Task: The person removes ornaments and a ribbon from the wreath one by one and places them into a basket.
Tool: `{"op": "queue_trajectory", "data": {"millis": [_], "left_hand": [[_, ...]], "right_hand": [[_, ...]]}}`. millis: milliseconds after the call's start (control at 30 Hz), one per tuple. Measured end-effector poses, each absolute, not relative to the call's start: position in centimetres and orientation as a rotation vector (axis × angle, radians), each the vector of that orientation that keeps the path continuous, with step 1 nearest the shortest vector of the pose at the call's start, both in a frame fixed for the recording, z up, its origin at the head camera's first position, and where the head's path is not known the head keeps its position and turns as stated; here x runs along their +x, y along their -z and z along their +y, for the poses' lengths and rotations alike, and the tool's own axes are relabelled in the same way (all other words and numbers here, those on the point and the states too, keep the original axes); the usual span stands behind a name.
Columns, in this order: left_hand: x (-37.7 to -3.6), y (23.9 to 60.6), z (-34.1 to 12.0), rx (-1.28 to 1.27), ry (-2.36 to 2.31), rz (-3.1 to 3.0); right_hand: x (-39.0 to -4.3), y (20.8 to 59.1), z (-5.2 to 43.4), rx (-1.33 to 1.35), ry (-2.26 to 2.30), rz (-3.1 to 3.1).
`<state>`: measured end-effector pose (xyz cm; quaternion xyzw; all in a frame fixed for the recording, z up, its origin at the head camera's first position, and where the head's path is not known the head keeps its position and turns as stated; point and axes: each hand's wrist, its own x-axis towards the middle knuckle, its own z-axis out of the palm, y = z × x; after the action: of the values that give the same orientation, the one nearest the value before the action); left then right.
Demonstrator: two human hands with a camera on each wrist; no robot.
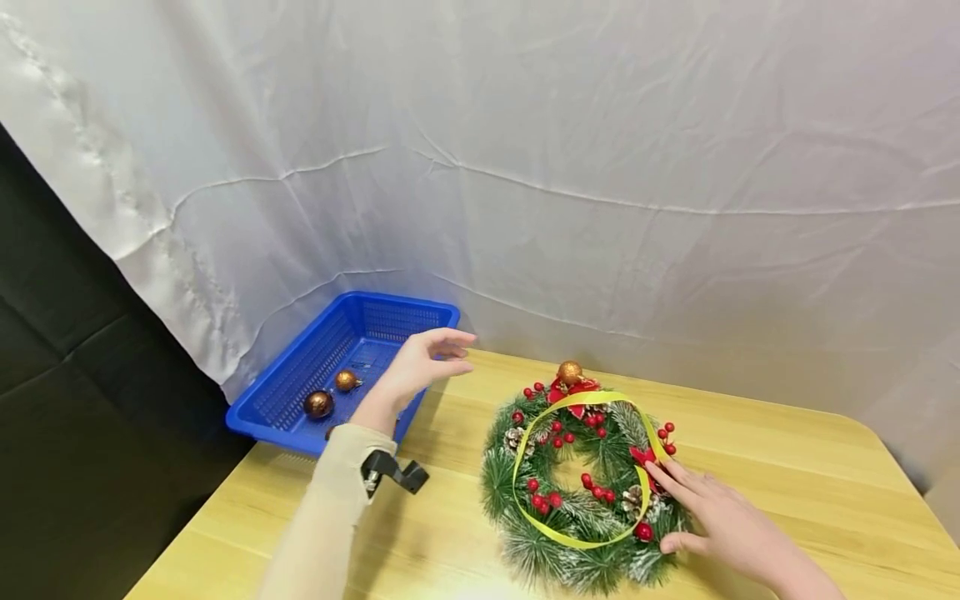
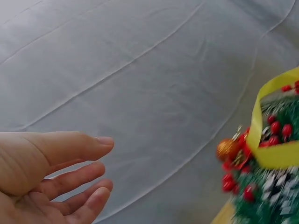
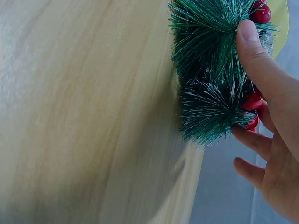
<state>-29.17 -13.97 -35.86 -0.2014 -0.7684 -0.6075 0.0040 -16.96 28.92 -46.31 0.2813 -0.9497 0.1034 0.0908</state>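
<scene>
A green pine wreath (image 1: 581, 487) with red berries, pine cones and a gold bauble (image 1: 569, 372) at its far side lies flat on the wooden table (image 1: 787, 467). A yellow ribbon (image 1: 592, 397) loops loosely over it. My right hand (image 1: 697, 508) rests on the wreath's right side with fingers stretched over the needles and the thumb at the outer rim. The right wrist view shows that hand (image 3: 266, 93) against the wreath (image 3: 205, 70). My left hand (image 1: 442, 354) hovers empty with relaxed fingers between the blue basket (image 1: 390, 302) and the wreath. The left wrist view shows this hand (image 2: 100, 163), the wreath (image 2: 266, 186) and ribbon (image 2: 275, 156).
The blue plastic basket stands at the table's back left corner and holds a bronze bauble (image 1: 318, 404) and a gold bauble (image 1: 346, 380). A white sheet (image 1: 600, 167) hangs close behind the table. A dark area lies to the left. Bare tabletop stretches right of the wreath.
</scene>
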Motion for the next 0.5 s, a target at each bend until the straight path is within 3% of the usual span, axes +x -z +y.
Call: {"op": "queue_trajectory", "data": {"millis": [500], "left_hand": [[-31.2, 39.6, -3.2, -0.469, 1.847, -2.412]], "right_hand": [[-16.9, 46.0, 28.8, 0.869, -0.291, -2.830]]}}
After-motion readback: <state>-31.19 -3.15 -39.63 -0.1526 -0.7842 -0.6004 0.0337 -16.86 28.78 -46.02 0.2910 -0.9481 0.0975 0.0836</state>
